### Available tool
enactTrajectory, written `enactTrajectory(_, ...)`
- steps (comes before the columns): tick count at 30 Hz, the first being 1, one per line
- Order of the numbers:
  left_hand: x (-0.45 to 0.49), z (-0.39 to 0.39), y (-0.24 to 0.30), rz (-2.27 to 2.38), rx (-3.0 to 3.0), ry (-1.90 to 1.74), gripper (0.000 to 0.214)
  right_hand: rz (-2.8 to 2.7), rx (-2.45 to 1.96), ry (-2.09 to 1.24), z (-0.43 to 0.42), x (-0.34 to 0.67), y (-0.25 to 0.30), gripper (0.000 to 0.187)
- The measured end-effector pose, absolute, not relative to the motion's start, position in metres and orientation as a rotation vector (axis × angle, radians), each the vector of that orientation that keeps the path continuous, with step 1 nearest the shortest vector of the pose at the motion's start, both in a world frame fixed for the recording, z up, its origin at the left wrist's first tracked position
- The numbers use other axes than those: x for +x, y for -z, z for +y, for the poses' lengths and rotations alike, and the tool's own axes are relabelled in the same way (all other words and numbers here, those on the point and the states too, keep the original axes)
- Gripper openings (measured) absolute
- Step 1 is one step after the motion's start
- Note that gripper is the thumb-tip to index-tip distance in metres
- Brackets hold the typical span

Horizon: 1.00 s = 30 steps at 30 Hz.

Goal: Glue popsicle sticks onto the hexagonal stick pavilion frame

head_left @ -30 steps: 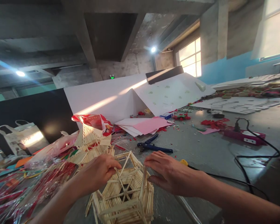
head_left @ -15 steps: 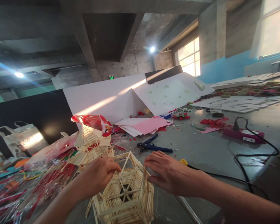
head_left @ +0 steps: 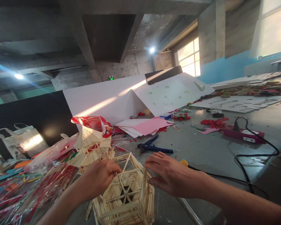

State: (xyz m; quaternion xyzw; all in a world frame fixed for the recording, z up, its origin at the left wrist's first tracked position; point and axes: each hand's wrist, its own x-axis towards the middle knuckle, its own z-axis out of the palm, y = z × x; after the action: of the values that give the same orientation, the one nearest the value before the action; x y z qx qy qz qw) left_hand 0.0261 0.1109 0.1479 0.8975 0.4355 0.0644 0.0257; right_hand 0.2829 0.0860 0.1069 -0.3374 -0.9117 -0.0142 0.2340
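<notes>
A hexagonal frame built of pale wooden sticks (head_left: 128,193) lies on its side at the near edge of the grey table (head_left: 201,150). My left hand (head_left: 100,176) is closed on its upper left rim, fingers curled over the sticks. My right hand (head_left: 170,175) presses against the frame's right side, thumb under and fingers bent around the upper right edge. A second stick structure (head_left: 91,147) stands just behind the left hand.
Blue-handled pliers (head_left: 152,146) lie beyond the hands. A yellow-tipped tool with a black cord (head_left: 224,178) runs right. A pink power strip (head_left: 243,136), pink and white paper sheets (head_left: 145,125), red scraps and clear plastic packets (head_left: 25,190) crowd the table. A tote bag (head_left: 21,140) stands left.
Both hands stay on the stick frame in nearly the same grip; the view has only drifted slightly.
</notes>
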Motion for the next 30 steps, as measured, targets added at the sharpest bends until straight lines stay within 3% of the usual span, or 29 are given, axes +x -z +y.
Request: enactTrajectory(30,0.043,0.096,-0.127,1.326,3.023,-0.439,0.024,-2.488,-0.906,0.044,0.088,0.284,-0.105,0.02)
